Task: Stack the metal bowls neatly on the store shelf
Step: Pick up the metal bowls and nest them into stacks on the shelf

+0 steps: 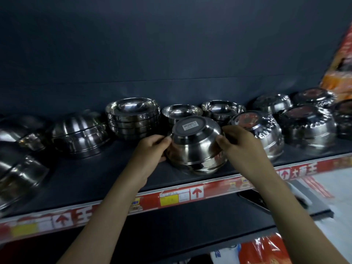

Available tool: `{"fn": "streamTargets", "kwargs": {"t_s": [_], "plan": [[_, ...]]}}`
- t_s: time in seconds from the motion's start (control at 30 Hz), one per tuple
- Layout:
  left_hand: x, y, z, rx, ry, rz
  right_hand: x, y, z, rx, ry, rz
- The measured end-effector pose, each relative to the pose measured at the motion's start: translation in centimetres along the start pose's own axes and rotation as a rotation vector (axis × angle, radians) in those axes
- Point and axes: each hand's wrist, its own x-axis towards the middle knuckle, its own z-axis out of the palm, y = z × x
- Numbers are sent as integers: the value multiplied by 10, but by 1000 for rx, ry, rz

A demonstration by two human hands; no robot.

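An upside-down stack of metal bowls point(194, 147) stands near the front of the dark shelf point(106, 180), a white barcode label on its base. My left hand point(152, 149) grips its left side and my right hand point(242, 145) grips its right side. Behind it, upright bowls sit in a tall stack point(133, 117) and two shorter stacks point(182, 112) point(222, 109). More inverted bowls point(80, 134) lie to the left.
Plastic-wrapped inverted bowls point(266, 130) crowd the shelf to the right, close to my right hand. Tilted bowls point(17, 168) lean at the far left. A red price strip point(181, 193) runs along the shelf edge. An orange package point(341, 73) stands at the upper right.
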Motion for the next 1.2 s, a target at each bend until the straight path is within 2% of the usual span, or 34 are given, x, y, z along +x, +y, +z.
{"fn": "streamTargets", "kwargs": {"t_s": [0.43, 0.6, 0.7, 0.87, 0.93, 1.2], "plan": [[-45, 22, -63, -156, 90, 154, -22, -54, 14, 201, 31, -144], [-70, 13, -99, -87, 188, 249, -33, -76, 41, 302, -24, -220], [-83, 7, -114, -6, 267, 313, -36, -84, 60, 341, -115, -252], [-96, -4, -135, 189, 322, 348, -39, -88, 82, 268, -251, -340], [-98, -9, -141, 246, 333, 366, -40, -89, 87, 220, -244, -368], [-104, -25, -142, 189, 361, 436, -46, -81, 110, 228, -192, -361]]}}
